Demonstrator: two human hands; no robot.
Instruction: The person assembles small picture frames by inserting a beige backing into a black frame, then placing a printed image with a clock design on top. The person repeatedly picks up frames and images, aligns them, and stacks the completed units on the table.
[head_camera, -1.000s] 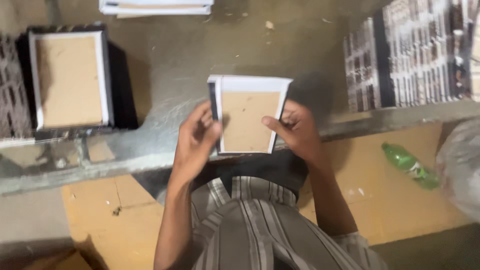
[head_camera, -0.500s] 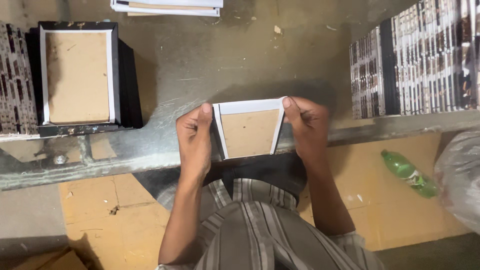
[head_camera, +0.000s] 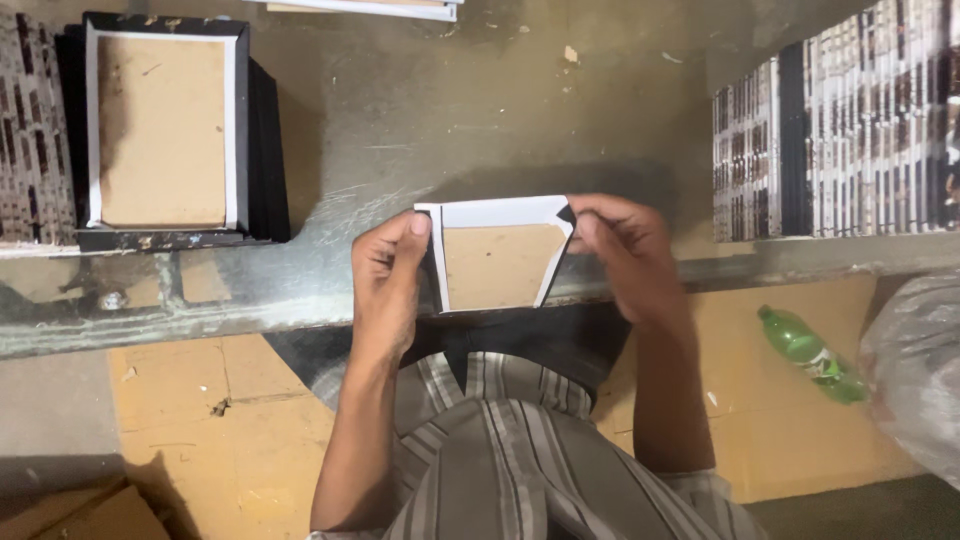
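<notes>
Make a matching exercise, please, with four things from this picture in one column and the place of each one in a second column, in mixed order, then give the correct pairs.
Things:
1. small frame
2. stack of black frames
3. green plastic bottle
4. clear plastic bag

Places:
A. lying on the floor, to the right of the person
B. on the workbench, far left
C. at the right edge of the view, beside the bottle
D. between the left hand and the right hand, at the bench edge

Pairs: 1-D, 2-B, 3-A, 4-C
</notes>
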